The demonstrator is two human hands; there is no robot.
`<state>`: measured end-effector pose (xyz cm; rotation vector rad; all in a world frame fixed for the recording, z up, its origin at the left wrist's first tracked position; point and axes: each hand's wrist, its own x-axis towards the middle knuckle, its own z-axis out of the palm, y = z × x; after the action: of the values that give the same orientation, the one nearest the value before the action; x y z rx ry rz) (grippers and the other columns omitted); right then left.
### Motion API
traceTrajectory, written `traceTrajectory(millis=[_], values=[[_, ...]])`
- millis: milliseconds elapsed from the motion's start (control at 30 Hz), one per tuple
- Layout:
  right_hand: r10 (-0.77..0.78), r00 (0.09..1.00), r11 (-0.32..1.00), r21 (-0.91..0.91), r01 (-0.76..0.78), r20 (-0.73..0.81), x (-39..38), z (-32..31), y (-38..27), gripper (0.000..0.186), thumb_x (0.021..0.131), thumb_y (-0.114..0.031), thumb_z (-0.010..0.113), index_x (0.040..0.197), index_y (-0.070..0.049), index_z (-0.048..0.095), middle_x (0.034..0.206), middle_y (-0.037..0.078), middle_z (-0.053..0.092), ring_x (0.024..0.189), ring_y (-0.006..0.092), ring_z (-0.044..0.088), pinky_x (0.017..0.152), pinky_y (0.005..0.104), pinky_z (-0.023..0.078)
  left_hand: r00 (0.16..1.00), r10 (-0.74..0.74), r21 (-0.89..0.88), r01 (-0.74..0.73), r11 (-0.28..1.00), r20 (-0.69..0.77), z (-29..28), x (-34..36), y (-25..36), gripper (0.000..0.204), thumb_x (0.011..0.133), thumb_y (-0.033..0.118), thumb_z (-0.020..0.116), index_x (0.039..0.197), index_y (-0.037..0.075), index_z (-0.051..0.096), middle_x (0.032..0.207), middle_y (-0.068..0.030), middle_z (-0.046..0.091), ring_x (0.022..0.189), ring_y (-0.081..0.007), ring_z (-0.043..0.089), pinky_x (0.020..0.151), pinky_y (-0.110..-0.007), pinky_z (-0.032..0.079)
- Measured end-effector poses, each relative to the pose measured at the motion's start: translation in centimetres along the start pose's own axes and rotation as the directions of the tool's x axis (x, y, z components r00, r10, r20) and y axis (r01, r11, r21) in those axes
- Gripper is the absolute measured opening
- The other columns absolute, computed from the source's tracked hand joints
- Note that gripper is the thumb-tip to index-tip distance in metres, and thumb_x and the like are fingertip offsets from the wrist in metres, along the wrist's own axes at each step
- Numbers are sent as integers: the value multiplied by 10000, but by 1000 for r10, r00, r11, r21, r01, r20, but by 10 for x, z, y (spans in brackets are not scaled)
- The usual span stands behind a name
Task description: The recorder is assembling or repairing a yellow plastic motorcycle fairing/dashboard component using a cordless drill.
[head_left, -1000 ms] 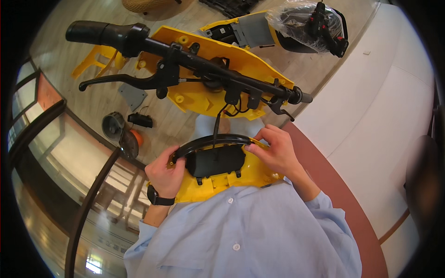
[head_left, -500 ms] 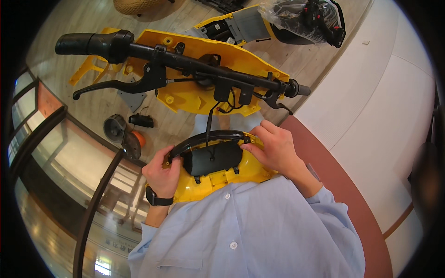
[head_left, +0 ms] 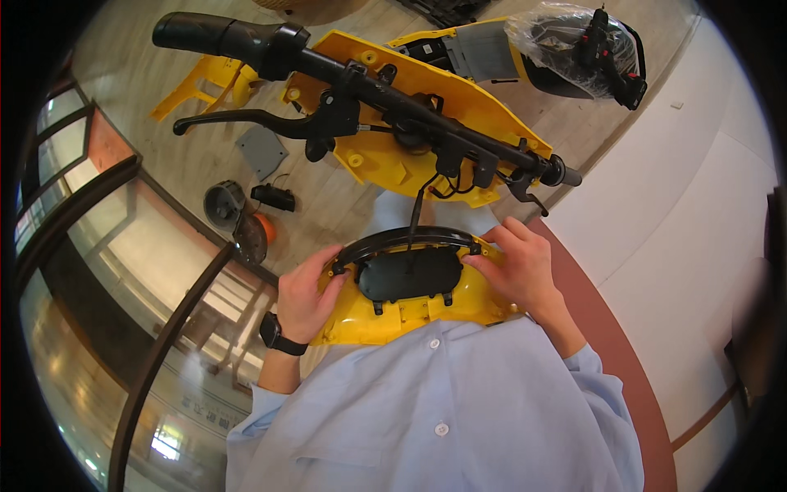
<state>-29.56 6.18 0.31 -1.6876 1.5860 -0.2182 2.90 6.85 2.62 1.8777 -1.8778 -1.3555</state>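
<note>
The person wears a light blue button-front shirt (head_left: 434, 410) with small white buttons and long sleeves. A black wristwatch (head_left: 279, 334) sits on the left wrist. Both hands are bare.

A glossy yellow plastic cover panel (head_left: 410, 312) with a matt black plastic insert (head_left: 407, 275) is seen. A matt black metal handlebar (head_left: 369, 90) carries a rubbery textured grip (head_left: 197, 33). Smooth pale wood flooring (head_left: 164, 156), a crinkled clear plastic bag (head_left: 566, 37) and soft light-blue shirt cloth (head_left: 443, 410) are shown.
</note>
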Motion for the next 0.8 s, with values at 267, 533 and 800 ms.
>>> traceTrajectory(millis=[267, 533, 800], values=[[9, 1000, 1000, -8, -9, 2, 3, 0, 0, 331, 693, -301, 871, 840, -76, 678, 764, 65, 548, 676, 269, 613, 575, 362, 492, 1000, -10, -17, 10, 1000, -15, 2, 7, 10, 377, 802, 109, 762, 1157, 37, 657, 1032, -161, 710, 918, -324, 703, 786, -351, 556], [-88, 996, 995, -51, 89, 6, 11, -3, -6, 345, 737, -255, 824, 1000, -68, 703, 794, 84, 553, 664, 273, 604, 590, 368, 494, 986, 63, 25, -60, 998, -153, 19, 15, -3, 249, 817, 167, 719, 1040, 56, 707, 879, -146, 719, 769, -314, 702, 675, -364, 554], [-136, 985, 990, -5, 138, 103, 22, 10, -13, 257, 767, -220, 782, 968, -91, 687, 819, 86, 557, 728, 294, 620, 640, 400, 507, 997, -2, -13, 1, 1000, -74, 28, 20, -19, 235, 814, 175, 707, 1018, 58, 713, 839, -161, 708, 750, -319, 699, 665, -362, 547]])
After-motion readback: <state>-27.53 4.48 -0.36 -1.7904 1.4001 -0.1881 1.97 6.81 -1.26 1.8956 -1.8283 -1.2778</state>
